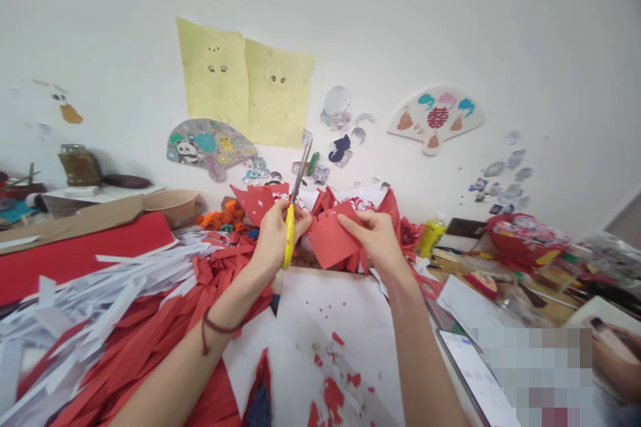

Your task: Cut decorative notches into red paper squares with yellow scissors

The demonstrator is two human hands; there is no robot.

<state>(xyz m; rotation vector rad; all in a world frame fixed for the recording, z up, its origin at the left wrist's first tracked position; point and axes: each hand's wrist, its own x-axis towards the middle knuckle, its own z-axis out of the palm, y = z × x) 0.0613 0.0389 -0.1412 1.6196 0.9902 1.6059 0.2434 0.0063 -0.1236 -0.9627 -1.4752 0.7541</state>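
Note:
Scissors with yellow handles (289,237) are in my left hand (274,240), their blades pointing up towards the wall. That hand's thumb and fingertips meet the left edge of a piece of red paper (331,243). My right hand (373,233) pinches the same paper by its upper right part, thumb in front. The paper looks folded and has small notches along its top edge. Below both hands lies a white sheet (300,320) with red paper scraps (333,397) scattered on it. Behind the hands stand red paper containers (258,203) holding red and white cuttings.
Red paper strips (145,333) and white strips (110,287) pile up at the left. A phone (471,373) lies by my right forearm. At the far right another person's hand (618,353) shows. A yellow bottle (431,235) stands near the wall, where paper fans (437,117) hang.

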